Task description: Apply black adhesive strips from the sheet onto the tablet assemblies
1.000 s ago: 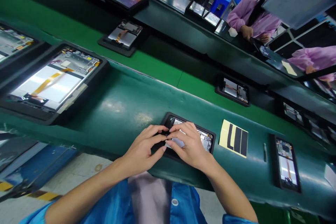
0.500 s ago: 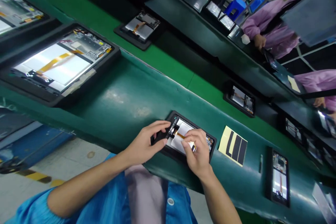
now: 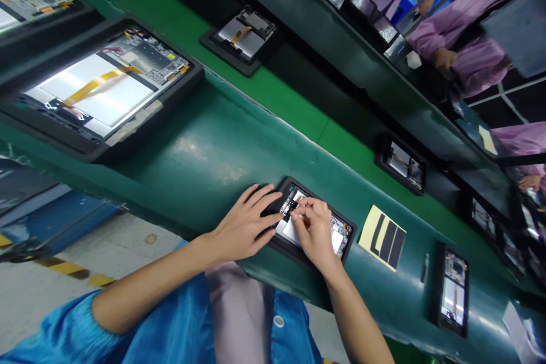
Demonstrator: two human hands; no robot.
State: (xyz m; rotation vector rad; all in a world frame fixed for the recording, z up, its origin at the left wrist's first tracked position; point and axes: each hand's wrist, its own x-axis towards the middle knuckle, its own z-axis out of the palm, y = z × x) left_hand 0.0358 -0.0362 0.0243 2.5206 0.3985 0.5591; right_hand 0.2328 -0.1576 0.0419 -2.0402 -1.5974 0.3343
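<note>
An opened tablet (image 3: 343, 239) with bare inner parts lies in a black frame on the green bench in front of me. My left hand (image 3: 247, 224) is open, fingers spread, its fingertips resting at the tablet's left end. Over the middle of the tablet, my right hand (image 3: 315, 230) is closed in a pinch near the dark connector area. What its fingertips hold, if anything, is too small to make out. To the right, a yellow sheet (image 3: 370, 228) with black adhesive strips (image 3: 387, 242) lies on the bench.
A larger-looking opened tablet (image 3: 106, 88) sits in its frame at the left. Another tablet (image 3: 454, 290) and a thin tool (image 3: 425, 267) lie to the right. More tablets (image 3: 245, 34) rest on the green belt behind. Across it, co-workers in pink sleeves (image 3: 439, 28) handle things.
My left fingers have spread and flattened onto the tablet's left end. My right hand's pinch has shifted left, towards the connector area. The view has turned slightly.
</note>
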